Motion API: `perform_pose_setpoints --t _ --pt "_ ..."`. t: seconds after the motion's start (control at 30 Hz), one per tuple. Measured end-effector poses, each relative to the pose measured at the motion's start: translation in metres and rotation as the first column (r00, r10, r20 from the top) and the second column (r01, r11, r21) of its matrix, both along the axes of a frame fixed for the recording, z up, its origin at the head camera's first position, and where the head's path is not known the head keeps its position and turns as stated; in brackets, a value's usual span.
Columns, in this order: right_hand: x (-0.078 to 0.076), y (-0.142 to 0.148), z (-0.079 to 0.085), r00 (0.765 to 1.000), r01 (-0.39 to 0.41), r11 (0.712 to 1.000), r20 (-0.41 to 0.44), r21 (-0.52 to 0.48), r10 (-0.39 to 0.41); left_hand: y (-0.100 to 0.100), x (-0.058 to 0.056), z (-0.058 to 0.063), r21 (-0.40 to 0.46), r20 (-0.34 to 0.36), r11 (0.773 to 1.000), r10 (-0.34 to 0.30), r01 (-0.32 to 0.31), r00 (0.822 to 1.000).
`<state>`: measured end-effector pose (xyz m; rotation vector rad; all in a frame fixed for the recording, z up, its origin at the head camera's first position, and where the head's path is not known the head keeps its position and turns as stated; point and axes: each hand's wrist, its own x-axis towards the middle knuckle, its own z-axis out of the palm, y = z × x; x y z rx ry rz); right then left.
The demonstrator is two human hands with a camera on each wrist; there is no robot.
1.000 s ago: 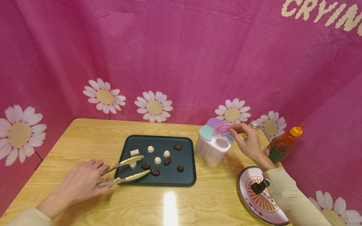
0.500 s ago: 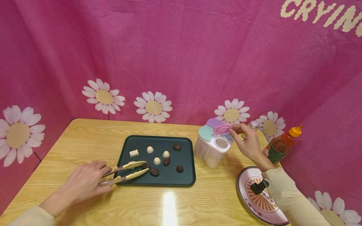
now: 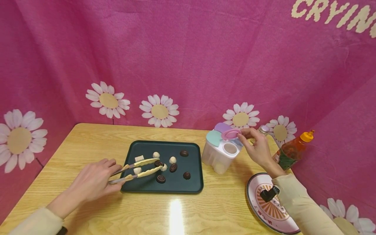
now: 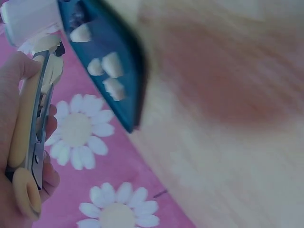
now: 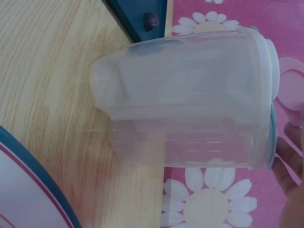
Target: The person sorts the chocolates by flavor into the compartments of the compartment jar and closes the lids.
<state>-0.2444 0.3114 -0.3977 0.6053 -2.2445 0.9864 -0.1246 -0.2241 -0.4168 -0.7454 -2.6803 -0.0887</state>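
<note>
My left hand (image 3: 98,179) grips a pair of tongs (image 3: 144,173) with cream-coloured tips. Between those tips is a dark chocolate (image 3: 159,163), also visible at the tong ends in the left wrist view. Below lies a dark green tray (image 3: 176,186) with several white and dark chocolates, among them a swirled dark one (image 3: 160,179) and a white block (image 3: 139,158). My right hand (image 3: 257,148) pinches the raised pink lid (image 3: 230,134) of a clear multi-compartment container (image 3: 214,156). The round opening (image 3: 230,148) under that lid is uncovered; the teal lid (image 3: 214,138) beside it is down.
A patterned plate (image 3: 265,215) lies under my right forearm. Behind the right hand stand a sauce bottle (image 3: 289,153) with a yellow cap and a small jar (image 3: 264,129). A pink flowered cloth (image 3: 188,65) hangs behind the wooden table (image 3: 147,215).
The tongs have closed around a dark chocolate near the tray's front left and carried it up and to the right. My right hand stays on the pink lid.
</note>
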Motion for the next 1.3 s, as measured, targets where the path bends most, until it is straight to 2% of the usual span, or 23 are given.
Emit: perform_pose_setpoints --t 0.17,0.43,0.77,1.1,1.3 --pt "0.0 0.001 -0.001 1.0 0.013 1.0 0.011 0.005 -0.013 0.019 -0.008 0.017 0.027 0.028 1.0 -0.004 0.003 1.0" --pt "0.0 0.0 -0.001 1.0 0.019 1.0 0.012 0.008 -0.019 0.052 -0.022 0.036 0.046 0.015 0.997 -0.069 0.068 0.998" --pt "-0.002 0.002 0.002 1.0 0.019 0.999 0.021 0.029 -0.019 0.097 -0.04 0.045 0.097 -0.017 0.986 -0.136 0.137 0.991" --pt "0.001 0.004 0.003 0.999 0.013 0.999 0.032 0.046 -0.014 0.135 -0.056 0.054 0.129 -0.08 0.966 -0.213 0.222 0.974" --pt "0.0 0.006 0.003 1.0 0.003 0.999 0.024 0.049 -0.004 0.16 -0.064 0.058 0.112 -0.035 0.966 -0.233 0.235 0.972"
